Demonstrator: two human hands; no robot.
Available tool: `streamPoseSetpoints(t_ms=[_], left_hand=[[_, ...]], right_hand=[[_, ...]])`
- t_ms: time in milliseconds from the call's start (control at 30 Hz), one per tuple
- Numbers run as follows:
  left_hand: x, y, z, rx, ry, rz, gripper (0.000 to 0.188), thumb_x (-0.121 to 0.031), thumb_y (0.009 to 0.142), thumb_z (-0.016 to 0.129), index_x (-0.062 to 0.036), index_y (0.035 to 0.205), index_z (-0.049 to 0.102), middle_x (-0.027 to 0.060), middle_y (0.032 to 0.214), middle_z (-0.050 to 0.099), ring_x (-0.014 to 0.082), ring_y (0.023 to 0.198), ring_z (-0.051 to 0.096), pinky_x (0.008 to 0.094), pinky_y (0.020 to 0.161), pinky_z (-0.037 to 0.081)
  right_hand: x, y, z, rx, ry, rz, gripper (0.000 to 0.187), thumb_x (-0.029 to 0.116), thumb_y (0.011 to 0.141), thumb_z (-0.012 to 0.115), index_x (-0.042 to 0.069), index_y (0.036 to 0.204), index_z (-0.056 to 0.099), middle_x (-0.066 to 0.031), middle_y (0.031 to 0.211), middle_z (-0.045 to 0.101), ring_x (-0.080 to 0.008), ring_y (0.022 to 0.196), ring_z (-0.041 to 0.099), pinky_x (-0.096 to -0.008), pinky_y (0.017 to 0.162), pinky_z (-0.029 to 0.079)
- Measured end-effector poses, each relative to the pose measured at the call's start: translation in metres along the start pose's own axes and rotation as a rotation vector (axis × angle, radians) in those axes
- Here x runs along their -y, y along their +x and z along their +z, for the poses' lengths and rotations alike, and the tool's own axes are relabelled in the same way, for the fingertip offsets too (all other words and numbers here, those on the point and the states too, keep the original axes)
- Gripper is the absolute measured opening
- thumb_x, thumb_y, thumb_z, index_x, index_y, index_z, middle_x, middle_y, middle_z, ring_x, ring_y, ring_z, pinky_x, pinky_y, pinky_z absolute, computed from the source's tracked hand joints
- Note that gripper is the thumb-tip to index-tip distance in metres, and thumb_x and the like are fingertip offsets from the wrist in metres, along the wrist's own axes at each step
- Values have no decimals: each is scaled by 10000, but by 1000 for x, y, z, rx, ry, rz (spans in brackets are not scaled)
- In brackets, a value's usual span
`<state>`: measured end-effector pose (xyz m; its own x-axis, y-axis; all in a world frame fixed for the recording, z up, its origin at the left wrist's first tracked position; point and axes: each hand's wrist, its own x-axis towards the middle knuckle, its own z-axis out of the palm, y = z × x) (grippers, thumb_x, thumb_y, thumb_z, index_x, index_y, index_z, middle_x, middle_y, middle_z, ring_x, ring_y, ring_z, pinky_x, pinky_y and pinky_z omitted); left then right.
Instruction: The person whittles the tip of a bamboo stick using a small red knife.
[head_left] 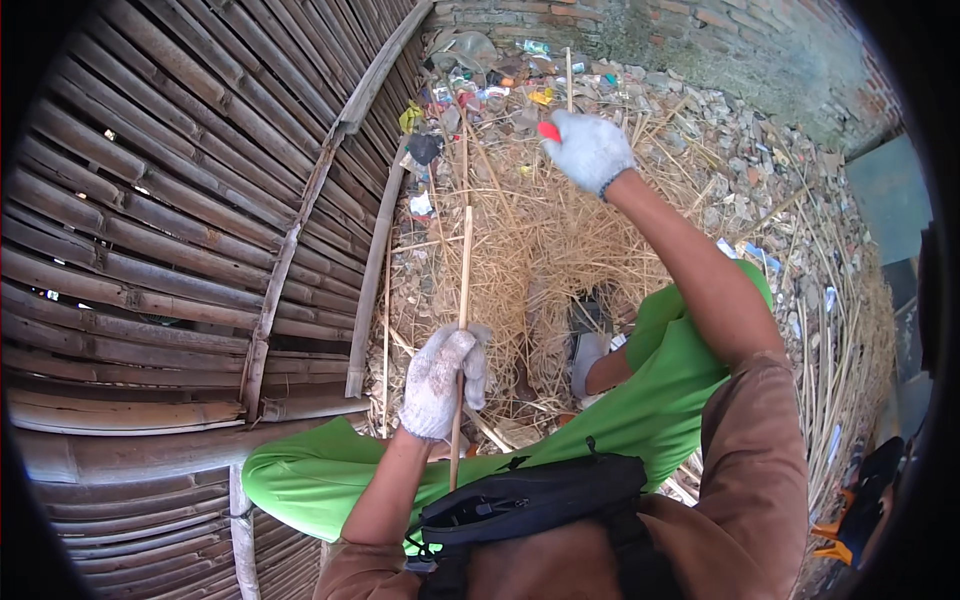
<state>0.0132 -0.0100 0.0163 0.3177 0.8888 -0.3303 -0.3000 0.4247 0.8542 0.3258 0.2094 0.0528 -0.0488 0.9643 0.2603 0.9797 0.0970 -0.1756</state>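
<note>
My left hand (pixel 445 380), in a soiled white knit glove, is wrapped round a long, slim bamboo strip (pixel 466 265). The strip stands lengthwise before me, its lower end reaching my lap. Farther off to the right, my right hand (pixel 588 152), gloved too, is raised with its fingers curled closed. A red piece (pixel 548 131) pokes out beside its thumb; the rest is hidden in the fist, so its kind cannot be told. Just beyond that fist a thin pale stick (pixel 569 80) points away; whether the hand holds it is unclear. Pale shavings (pixel 590 235) lie heaped below.
A bamboo slat wall (pixel 190 190) closes off the left side. At the back runs a brick wall (pixel 720 60). Rubble and plastic litter (pixel 480 90) cover the ground near it. Long thin strips (pixel 850 370) lie along the right. A black bag (pixel 540 495) rests at my waist.
</note>
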Motion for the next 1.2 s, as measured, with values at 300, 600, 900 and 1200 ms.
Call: streamPoseSetpoints(t_ms=[300, 600, 900, 1200], left_hand=[[-5, 4, 1, -39, 7, -60, 304, -252, 1135, 561, 1, 1298, 612, -19, 733, 521, 78, 518, 468, 242, 454, 403], [-10, -13, 16, 10, 111, -74, 288, -277, 1146, 544, -3, 1200, 614, -37, 666, 446, 75, 451, 398, 249, 377, 302], [-8, -5, 11, -114, 184, -45, 306, -284, 1143, 563, -5, 1253, 627, -47, 693, 496, 46, 486, 437, 229, 404, 349], [-3, -15, 16, -112, 244, 22, 333, -289, 1150, 560, 4, 1283, 646, -37, 707, 519, 51, 478, 441, 222, 412, 367]], right_hand=[[75, -63, 24, 161, 111, -409, 321, 424, 984, 664, 105, 1022, 663, -159, 914, 764, -393, 860, 771, -548, 733, 615], [22, -17, 17, 110, -33, -84, 325, 392, 1005, 621, 88, 1034, 732, -166, 949, 784, -376, 880, 784, -535, 768, 639], [80, -67, 8, 141, 87, -363, 325, 421, 1011, 630, 102, 981, 687, -167, 937, 774, -381, 859, 774, -545, 752, 623], [16, 1, 9, 223, -108, 74, 371, 374, 1037, 577, 59, 1111, 760, -185, 1064, 810, -365, 956, 803, -544, 825, 643]])
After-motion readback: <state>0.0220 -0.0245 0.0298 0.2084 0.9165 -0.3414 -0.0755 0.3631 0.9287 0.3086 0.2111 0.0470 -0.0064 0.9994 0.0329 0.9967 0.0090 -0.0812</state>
